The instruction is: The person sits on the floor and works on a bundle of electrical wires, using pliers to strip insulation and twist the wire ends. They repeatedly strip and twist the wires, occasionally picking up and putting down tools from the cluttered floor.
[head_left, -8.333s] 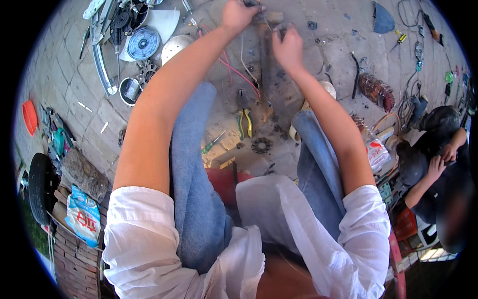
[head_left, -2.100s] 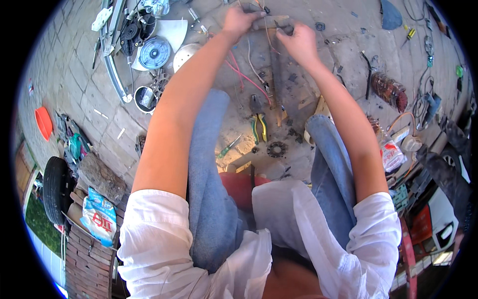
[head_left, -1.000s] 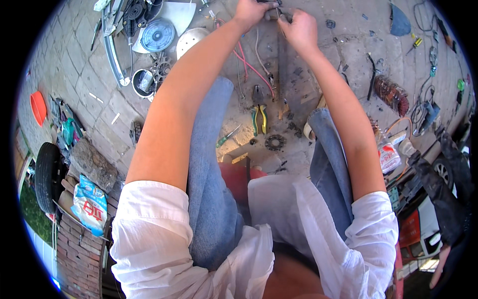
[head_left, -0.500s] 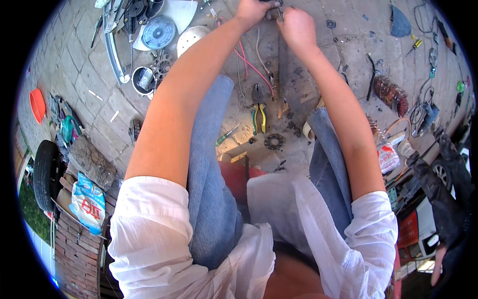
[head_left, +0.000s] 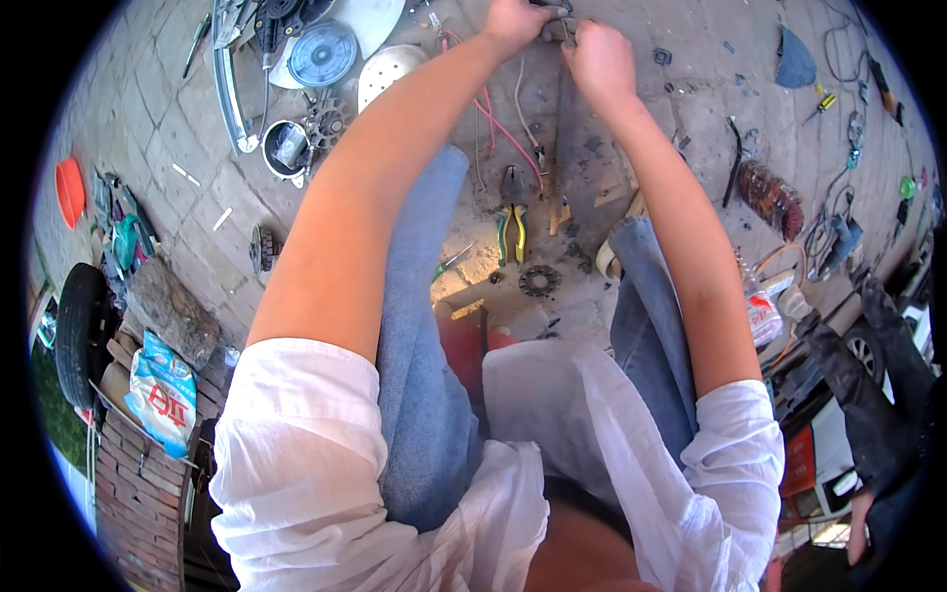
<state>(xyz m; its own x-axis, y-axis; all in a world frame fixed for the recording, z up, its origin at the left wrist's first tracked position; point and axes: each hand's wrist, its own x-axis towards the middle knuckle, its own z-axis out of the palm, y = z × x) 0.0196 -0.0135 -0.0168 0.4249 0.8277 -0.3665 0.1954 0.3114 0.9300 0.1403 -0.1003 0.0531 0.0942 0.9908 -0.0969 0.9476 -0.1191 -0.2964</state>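
At the top edge my left hand [head_left: 516, 25] is closed, thumb and fingers pinching a small dark part [head_left: 554, 6] that is partly cut off by the frame. Close beside it, my right hand [head_left: 601, 61] is curled in a fist around a thin metal piece [head_left: 567, 30], whose kind I cannot make out. The two hands almost meet. Beneath them a long dark bar [head_left: 560, 148] lies on the ground, pointing toward me. Pliers with green and yellow handles [head_left: 511, 232] rest between my knees, near a dark toothed ring [head_left: 540, 281] and a screwdriver [head_left: 453, 261].
Red wires [head_left: 487, 109] and a round blue-grey disc [head_left: 323, 53] lie left of my hands. On the right are a coil of copper-coloured wire [head_left: 769, 197] and a yellow-handled screwdriver [head_left: 825, 103]. A tyre [head_left: 84, 335] and a stone block [head_left: 170, 308] stand far left. Someone's dark-clothed leg [head_left: 858, 380] is at right.
The view has shifted slightly, so the scene sits a little differently in the frame. Both hands keep their hold, the right one a touch lower in the picture.
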